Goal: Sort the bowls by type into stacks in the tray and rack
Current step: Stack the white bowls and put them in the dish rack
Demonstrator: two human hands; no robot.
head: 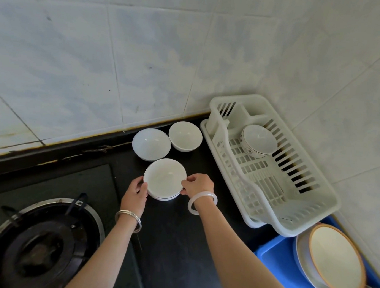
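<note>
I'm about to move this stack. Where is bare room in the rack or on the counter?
The white slotted plastic rack is bare nearer than its one patterned ceramic bowl. The black counter is free between the forearms. Crowded: two plain white bowls by the wall.

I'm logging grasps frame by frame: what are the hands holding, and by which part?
The nested white bowls: the left hand grips their left side, the right hand pinches the rim on the right.

My bare forearms reach forward and draw in toward each other. My left hand (136, 191) curls against the left side of the bowls (164, 178). My right hand (198, 186) pinches their right rim, knuckles up.
</note>
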